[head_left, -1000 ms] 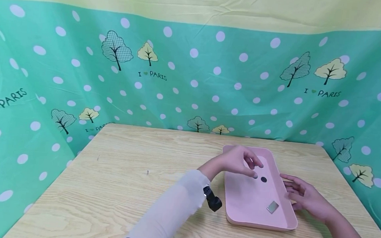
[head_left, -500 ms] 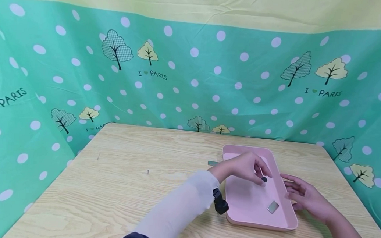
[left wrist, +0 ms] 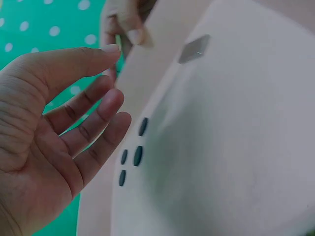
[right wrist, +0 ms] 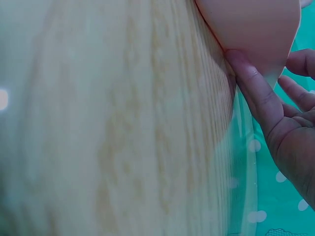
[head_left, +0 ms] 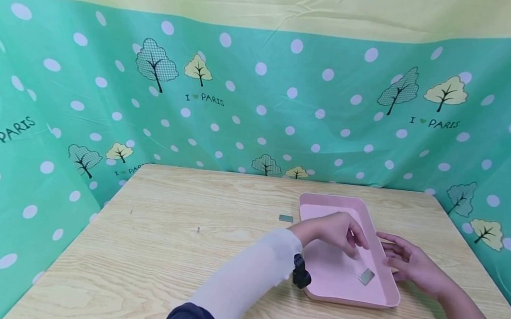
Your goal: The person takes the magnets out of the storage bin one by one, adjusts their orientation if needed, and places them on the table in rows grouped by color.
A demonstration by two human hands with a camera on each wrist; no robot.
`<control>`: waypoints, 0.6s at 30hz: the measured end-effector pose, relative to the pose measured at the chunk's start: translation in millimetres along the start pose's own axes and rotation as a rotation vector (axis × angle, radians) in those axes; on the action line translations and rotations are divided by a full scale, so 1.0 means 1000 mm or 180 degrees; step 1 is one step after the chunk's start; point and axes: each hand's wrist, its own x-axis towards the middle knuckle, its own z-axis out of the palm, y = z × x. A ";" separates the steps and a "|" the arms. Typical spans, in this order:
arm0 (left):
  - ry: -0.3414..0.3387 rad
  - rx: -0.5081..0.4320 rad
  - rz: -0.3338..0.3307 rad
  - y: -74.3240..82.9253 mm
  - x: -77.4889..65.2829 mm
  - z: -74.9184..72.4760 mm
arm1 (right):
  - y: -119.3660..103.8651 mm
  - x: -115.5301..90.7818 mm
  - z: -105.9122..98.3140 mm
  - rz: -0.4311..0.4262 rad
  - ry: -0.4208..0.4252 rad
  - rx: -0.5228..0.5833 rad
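My left hand hovers over the pink tray, fingers loosely bent. In the left wrist view that hand shows thumb and fingers apart, with nothing between them. Several small dark flat discs lie in the tray along its wall, close by the fingertips; the head view has them hidden behind the hand. A silvery rectangular plate rests on the tray floor nearer the front. At the tray's right side my right hand touches the outer wall, its thumb against the base and the fingers extended.
A small grey-green rectangular piece lies on the wooden table, left of the tray. Further left is a tiny dark speck. A green polka-dot curtain hangs behind and at both sides of the table.
My left hand has moved right across the tray toward its right wall, covering the dark discs. The grey-green piece has come out from behind that arm. My right hand stays put.
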 end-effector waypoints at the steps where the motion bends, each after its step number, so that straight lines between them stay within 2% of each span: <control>1: -0.0027 0.0011 -0.0026 -0.001 0.002 0.002 | 0.000 0.000 0.000 -0.0011 -0.0003 0.0000; 8: -0.0224 0.0320 -0.0044 -0.003 0.011 0.010 | 0.000 0.000 -0.001 -0.0028 -0.0026 0.0014; 18: -0.0548 0.0422 -0.0197 0.002 0.025 0.024 | 0.000 -0.002 -0.002 -0.0059 -0.0069 0.0055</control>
